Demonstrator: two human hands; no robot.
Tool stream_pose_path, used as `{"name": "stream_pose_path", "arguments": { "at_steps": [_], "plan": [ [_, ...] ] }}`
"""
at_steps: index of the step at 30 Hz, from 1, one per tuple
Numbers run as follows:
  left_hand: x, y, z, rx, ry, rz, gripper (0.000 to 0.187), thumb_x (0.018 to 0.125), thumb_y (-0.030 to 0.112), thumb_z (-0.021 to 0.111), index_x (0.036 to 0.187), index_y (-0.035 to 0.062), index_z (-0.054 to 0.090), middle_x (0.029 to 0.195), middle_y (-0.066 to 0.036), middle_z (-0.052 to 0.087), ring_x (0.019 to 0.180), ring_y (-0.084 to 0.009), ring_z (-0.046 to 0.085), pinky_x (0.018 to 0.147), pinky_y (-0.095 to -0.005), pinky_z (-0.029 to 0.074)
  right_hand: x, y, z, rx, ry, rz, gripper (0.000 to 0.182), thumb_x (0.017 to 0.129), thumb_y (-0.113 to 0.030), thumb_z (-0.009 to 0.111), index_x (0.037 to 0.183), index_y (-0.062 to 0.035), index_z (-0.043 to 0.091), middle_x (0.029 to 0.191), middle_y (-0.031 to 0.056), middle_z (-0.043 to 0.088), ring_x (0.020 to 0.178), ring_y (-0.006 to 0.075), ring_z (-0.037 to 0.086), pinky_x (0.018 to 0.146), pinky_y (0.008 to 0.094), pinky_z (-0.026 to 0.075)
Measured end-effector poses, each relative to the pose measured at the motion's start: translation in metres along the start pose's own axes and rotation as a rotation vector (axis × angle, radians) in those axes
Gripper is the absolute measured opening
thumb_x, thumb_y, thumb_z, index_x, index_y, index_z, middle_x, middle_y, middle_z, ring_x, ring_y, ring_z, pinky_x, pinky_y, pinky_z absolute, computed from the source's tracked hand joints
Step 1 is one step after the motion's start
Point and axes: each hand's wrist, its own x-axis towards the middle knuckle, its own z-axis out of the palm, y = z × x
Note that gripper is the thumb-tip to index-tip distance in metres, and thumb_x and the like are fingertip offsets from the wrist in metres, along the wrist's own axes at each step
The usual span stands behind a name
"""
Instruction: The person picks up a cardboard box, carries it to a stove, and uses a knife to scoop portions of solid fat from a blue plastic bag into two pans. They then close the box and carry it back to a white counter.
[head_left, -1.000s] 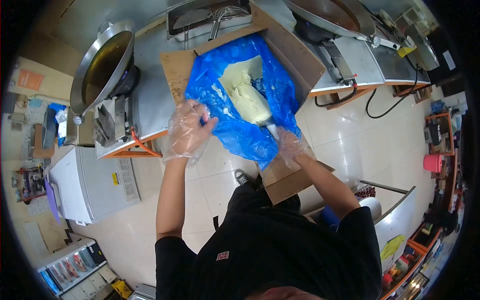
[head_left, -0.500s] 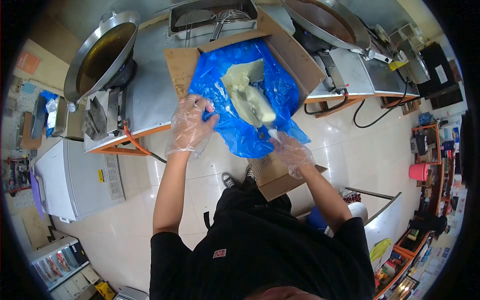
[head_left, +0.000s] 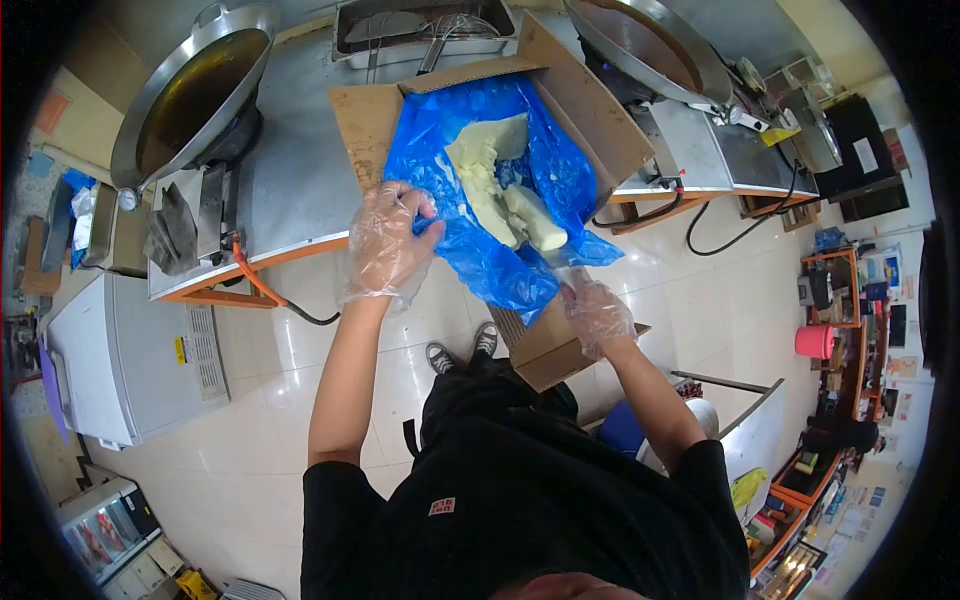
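Note:
Inside an open cardboard box [head_left: 590, 110] lined with a blue plastic bag [head_left: 565, 150] lies a big block of pale yellow fat [head_left: 475, 165]. A thick loose-looking piece of fat [head_left: 535, 218] rests at its near right side. My left hand [head_left: 393, 240], in a clear plastic glove, pinches the bag's left edge. My gloved right hand [head_left: 598, 312] is closed around a flat-bladed tool [head_left: 560, 262] at the bag's near right edge. Its exact kind is hard to make out, as the grip and the bag partly hide it.
A wok of dark oil [head_left: 200, 95] stands left on the metal table [head_left: 300, 130]; another wok [head_left: 650, 40] sits at the back right. Behind the box is a metal tray [head_left: 350, 50] with wire strainers. An orange hose [head_left: 258, 275] hangs off the front edge. A white freezer [head_left: 130, 350] stands left.
My right hand has drawn slightly toward me and to the right with the tool. The thick piece of fat now shows more fully. My left hand keeps its hold on the bag.

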Motion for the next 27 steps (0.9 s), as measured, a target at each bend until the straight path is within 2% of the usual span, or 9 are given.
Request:
{"name": "stream_pose_path", "arguments": {
  "at_steps": [5,8,11,15,17,20,23,27],
  "plan": [
    [-0.003,-0.003,0.002,-0.022,0.021,-0.010,0.024,0.070,0.021,0.082,0.085,0.0119,0.066,0.102,-0.009,0.063,0.104,-0.0310,0.059,0.090,-0.0432,0.050,0.018,0.008,0.034,-0.046,0.148,0.023,0.044,0.102,-0.044,0.046,0.126,-0.0095,0.058,0.097,0.0224,0.071,0.092,0.0411,0.070,0.079,0.0523,0.055],
    [-0.005,-0.008,0.008,-0.027,0.086,0.027,0.023,0.069,0.021,0.081,0.083,0.0139,0.064,0.101,-0.007,0.061,0.102,-0.0301,0.058,0.086,-0.0442,0.050,0.008,0.010,0.049,-0.125,0.314,0.015,0.037,0.098,-0.034,0.056,0.122,-0.0071,0.061,0.090,0.0204,0.070,0.080,0.0377,0.070,0.072,0.0492,0.056],
    [-0.006,-0.010,0.009,-0.044,0.079,0.022,0.022,0.069,0.021,0.081,0.082,0.0150,0.064,0.100,-0.006,0.061,0.102,-0.0299,0.058,0.085,-0.0450,0.050,-0.006,0.015,0.050,-0.146,0.520,-0.097,0.035,0.096,-0.031,0.059,0.122,-0.0075,0.064,0.088,0.0175,0.069,0.075,0.0352,0.069,0.068,0.0460,0.056],
    [-0.005,-0.008,0.004,-0.048,0.004,-0.021,0.023,0.072,0.021,0.081,0.086,0.0118,0.066,0.107,-0.009,0.062,0.107,-0.0318,0.058,0.091,-0.0438,0.050,-0.018,0.007,0.036,-0.156,0.535,-0.101,0.036,0.094,-0.031,0.063,0.122,-0.0074,0.064,0.087,0.0167,0.068,0.074,0.0344,0.068,0.065,0.0459,0.055],
    [-0.004,-0.007,0.004,-0.060,0.008,-0.028,0.023,0.072,0.021,0.081,0.087,0.0119,0.066,0.107,-0.009,0.062,0.107,-0.0317,0.058,0.091,-0.0439,0.049,-0.025,-0.001,0.023,-0.176,0.495,-0.086,0.037,0.094,-0.032,0.063,0.122,-0.0082,0.065,0.089,0.0158,0.069,0.074,0.0334,0.069,0.063,0.0457,0.055],
    [-0.006,-0.009,0.006,-0.067,0.027,-0.012,0.023,0.072,0.021,0.080,0.087,0.0121,0.066,0.107,-0.009,0.061,0.108,-0.0319,0.057,0.092,-0.0441,0.049,-0.029,-0.005,0.013,-0.092,0.558,-0.156,0.038,0.093,-0.032,0.064,0.121,-0.0071,0.065,0.085,0.0155,0.067,0.072,0.0343,0.068,0.063,0.0467,0.054],
    [-0.007,-0.011,0.008,-0.077,0.059,0.016,0.022,0.071,0.021,0.080,0.085,0.0140,0.065,0.104,-0.008,0.060,0.107,-0.0318,0.056,0.092,-0.0455,0.048,-0.038,-0.017,-0.011,-0.035,0.564,-0.170,0.037,0.092,-0.025,0.066,0.123,-0.0061,0.063,0.085,0.0198,0.065,0.074,0.0385,0.066,0.065,0.0482,0.052],
    [-0.006,-0.012,0.012,-0.103,0.096,0.035,0.022,0.071,0.020,0.079,0.084,0.0145,0.064,0.102,-0.008,0.059,0.107,-0.0328,0.056,0.092,-0.0461,0.047,-0.041,-0.026,-0.055,0.014,0.609,-0.204,0.037,0.091,-0.021,0.068,0.123,-0.0056,0.062,0.091,0.0207,0.067,0.081,0.0389,0.066,0.069,0.0483,0.052]
  ]
}}
